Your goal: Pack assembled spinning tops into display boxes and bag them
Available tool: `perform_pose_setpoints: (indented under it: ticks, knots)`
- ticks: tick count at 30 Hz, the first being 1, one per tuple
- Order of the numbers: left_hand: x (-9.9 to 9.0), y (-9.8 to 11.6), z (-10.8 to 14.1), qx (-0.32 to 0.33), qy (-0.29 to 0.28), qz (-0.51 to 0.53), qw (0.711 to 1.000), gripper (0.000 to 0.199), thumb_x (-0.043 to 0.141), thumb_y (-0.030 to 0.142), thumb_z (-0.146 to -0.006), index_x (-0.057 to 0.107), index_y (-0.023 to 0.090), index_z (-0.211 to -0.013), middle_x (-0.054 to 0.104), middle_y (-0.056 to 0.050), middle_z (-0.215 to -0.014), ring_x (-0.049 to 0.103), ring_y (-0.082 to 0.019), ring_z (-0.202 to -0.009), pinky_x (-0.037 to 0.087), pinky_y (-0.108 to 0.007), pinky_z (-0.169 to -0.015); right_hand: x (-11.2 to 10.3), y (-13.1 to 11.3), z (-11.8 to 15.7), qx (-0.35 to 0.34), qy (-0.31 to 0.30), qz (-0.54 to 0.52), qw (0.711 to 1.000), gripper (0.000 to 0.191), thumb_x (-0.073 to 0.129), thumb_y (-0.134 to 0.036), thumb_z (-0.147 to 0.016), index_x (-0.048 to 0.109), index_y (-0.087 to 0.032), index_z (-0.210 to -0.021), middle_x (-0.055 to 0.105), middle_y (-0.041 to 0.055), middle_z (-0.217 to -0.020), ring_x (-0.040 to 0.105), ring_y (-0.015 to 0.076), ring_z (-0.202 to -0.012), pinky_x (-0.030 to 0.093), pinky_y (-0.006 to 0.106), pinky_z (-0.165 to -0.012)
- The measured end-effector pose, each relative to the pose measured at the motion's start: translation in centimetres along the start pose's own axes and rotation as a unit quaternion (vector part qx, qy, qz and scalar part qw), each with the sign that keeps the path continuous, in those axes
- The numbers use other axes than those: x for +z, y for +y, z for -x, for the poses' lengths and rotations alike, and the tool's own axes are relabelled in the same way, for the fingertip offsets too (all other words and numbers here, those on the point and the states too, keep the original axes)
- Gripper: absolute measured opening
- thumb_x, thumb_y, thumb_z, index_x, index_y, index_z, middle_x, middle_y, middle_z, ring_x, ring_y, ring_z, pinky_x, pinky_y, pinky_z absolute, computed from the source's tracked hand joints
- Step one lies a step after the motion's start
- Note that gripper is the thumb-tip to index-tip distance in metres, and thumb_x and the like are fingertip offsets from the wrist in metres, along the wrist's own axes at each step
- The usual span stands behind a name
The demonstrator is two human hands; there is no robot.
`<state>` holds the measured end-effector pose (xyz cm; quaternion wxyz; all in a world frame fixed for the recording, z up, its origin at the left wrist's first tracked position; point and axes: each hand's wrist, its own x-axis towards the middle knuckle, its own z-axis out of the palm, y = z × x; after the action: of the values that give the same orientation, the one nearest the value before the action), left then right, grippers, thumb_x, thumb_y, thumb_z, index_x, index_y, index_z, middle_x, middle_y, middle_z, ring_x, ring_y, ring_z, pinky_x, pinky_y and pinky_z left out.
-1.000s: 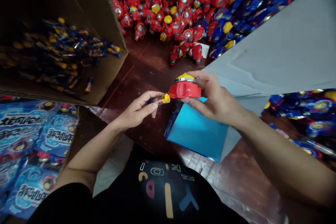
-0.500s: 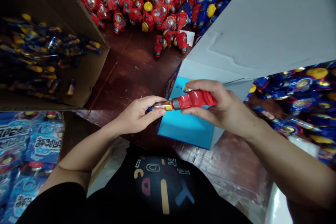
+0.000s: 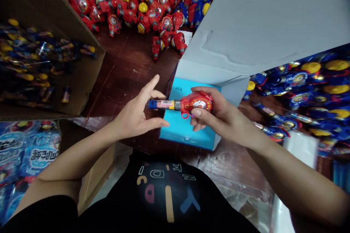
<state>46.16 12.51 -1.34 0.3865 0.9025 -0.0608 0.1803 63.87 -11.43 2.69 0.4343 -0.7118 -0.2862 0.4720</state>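
A red plastic toy (image 3: 195,102) with a silver swirl disc is held in my right hand (image 3: 216,113), the thumb lying over its front. From its grey neck a small clear tube (image 3: 161,104) with a blue end and a yellow end points left, in line with the toy. My left hand (image 3: 140,111) is open around the tube's blue end, thumb below and fingers above. Whether the fingers behind the tube touch it I cannot tell. Beneath both hands is a white box with a bright blue panel (image 3: 188,133).
A cardboard box (image 3: 91,76) at left holds many small tubes (image 3: 45,49). Red toys (image 3: 153,14) are heaped at the back, blue toys (image 3: 298,80) at right. A white box flap (image 3: 262,18) rises behind my right hand. Blue printed packs (image 3: 41,153) lie at lower left.
My left hand has loosened from the tube and spread its fingers. My right hand has turned the red toy so the swirl disc faces up, with the tube still on its neck.
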Motion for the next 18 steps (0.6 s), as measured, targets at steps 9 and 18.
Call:
perform_pose_setpoints:
  ticks: [9,18]
  knots:
    - [3.3,0.2,0.5,0.119,0.138,-0.162,0.970,0.060,0.078,0.032,-0.106,0.055,0.037,-0.162,0.075,-0.006,-0.140,0.072,-0.027,-0.120,0.056,-0.044,-0.108,-1.9,-0.9,1.6,0.073,-0.021,-0.028,0.997,0.084,0.062,-0.085,-0.098,0.053,-0.018,-0.148,0.073,0.0033,-0.072,0.073,0.0243,-0.053,0.063,0.037,-0.051]
    - [13.1,-4.9,1.0,-0.117,0.157,0.178,0.965,0.082,0.046,0.017,-0.109,0.013,0.031,-0.184,0.021,-0.005,-0.190,0.022,-0.026,-0.176,0.021,-0.044,-0.147,-5.2,-0.1,-1.5,-0.133,0.144,0.653,0.731,0.061,0.056,-0.055,-0.112,0.056,-0.024,-0.164,0.085,0.0108,-0.100,0.073,0.0240,-0.071,0.025,0.028,-0.053]
